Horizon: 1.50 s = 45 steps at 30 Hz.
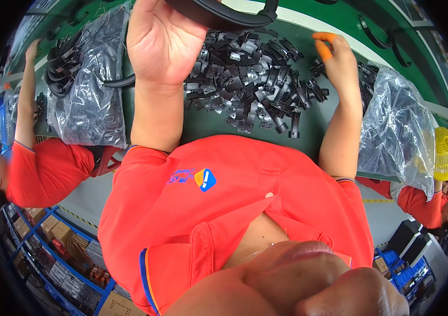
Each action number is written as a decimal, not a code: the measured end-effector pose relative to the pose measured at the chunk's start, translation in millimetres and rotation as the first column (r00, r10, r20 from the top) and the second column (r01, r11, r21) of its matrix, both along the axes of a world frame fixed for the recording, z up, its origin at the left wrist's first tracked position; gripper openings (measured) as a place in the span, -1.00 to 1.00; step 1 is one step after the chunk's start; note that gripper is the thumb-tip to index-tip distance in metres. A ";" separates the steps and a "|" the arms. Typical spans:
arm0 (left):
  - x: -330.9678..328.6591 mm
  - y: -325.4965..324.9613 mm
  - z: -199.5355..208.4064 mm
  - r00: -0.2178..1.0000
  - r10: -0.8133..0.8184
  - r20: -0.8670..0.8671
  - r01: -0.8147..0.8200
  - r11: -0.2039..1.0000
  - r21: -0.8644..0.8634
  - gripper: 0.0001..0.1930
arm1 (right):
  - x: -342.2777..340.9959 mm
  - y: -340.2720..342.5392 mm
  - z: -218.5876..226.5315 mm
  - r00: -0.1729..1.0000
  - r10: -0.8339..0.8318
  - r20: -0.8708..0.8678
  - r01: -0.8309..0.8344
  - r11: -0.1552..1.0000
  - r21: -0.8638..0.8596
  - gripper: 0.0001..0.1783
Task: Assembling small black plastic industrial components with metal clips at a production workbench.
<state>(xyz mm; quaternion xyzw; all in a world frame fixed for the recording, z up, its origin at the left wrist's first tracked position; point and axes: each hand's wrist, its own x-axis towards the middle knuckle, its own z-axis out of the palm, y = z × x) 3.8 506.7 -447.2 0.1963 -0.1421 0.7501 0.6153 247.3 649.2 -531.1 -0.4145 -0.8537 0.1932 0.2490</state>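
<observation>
The left hand (163, 42) has its fingers curled around a curved black band (218, 13) above the green tabletop (208, 124). The right hand (340, 63), fingers apart with orange fingertip covers, touches the pile of small black clips (250, 79). Clear plastic bags (95, 89) flank the pile; a round yellow fan (445, 152) stands far right.

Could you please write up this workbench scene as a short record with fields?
Left hand: left hand raised, gripping a black curved band
Right hand: right hand, orange finger covers on two fingertips, at the edge of the pile; grip unclear
Pile: small black clips heaped loosely between the hands
Surface: green table
Bags: clear plastic bag of black parts on the left, another bag on the right
Other: yellow fan on the right; co-worker's arm reaching onto the table at far left
</observation>
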 end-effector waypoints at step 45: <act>73.8 1.4 -42.2 0.261 0.090 -0.961 -0.468 0.882 -0.044 -0.58 | -22.1 -93.4 43.3 0.290 -0.250 -0.924 -0.450 0.816 -0.362 -0.79</act>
